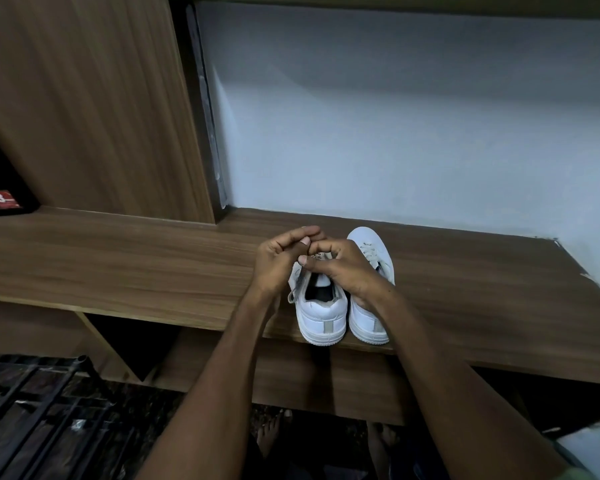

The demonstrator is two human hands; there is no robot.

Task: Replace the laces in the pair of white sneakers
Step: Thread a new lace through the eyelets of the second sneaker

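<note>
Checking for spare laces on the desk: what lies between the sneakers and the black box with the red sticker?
Only bare wooden desktop, in the head view, between the sneakers and the black box; no laces there.

Both hands [305, 258] pinch at the left sneaker's [321, 315] laces; right sneaker [369, 320] beside it.

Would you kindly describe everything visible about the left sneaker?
The left sneaker is white, smooth like leather, with a grey heel strip and dark lining. It stands upright at the front edge of the wooden shelf, heel toward the camera, beside the right sneaker. Both hands, left and right, cover its lace area, fingers curled; its toe is hidden.
</note>
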